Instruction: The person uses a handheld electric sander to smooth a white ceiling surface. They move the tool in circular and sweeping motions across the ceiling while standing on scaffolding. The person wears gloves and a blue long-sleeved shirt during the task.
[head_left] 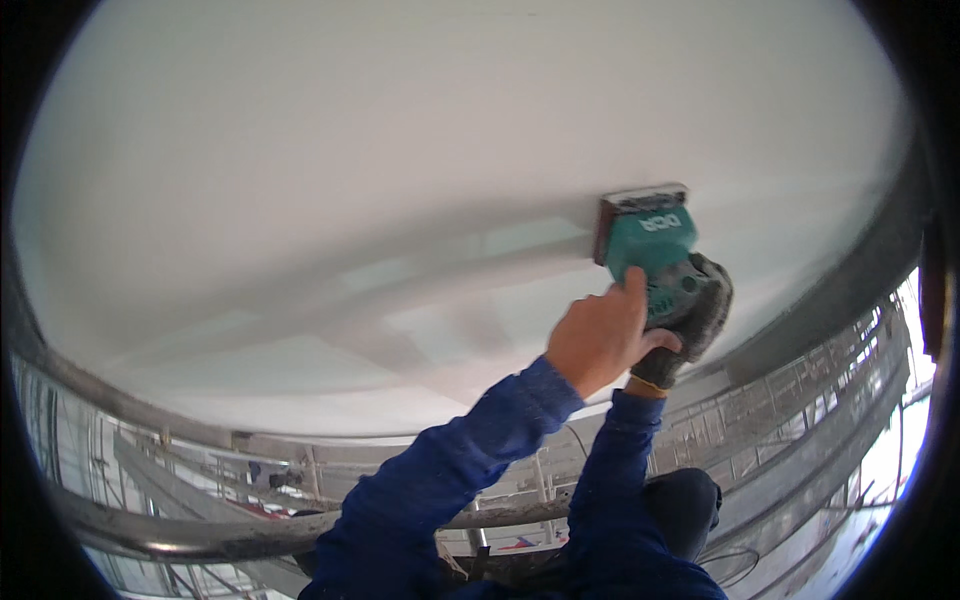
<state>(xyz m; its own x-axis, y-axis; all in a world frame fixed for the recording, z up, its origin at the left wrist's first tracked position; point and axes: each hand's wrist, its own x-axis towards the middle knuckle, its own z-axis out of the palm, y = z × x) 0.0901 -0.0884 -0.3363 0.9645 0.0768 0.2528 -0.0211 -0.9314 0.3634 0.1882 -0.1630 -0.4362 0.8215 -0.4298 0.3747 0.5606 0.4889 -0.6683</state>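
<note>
The gloved right hand (708, 312) had its fingers wrapped around the body of a green power sander (640, 243), which stood with its flat pad against the broad, pale curved surface (400, 150), right of the middle of the view. The bare left hand (598, 342) rested against the tool's near left side, index finger stretched along the casing and thumb reaching across its lower end toward the glove, though whether its other fingers closed on it could not be told. Below the blue sleeves (430, 480) ran a metal rail (220, 540), with scaffolding (740, 425) beyond.
</note>
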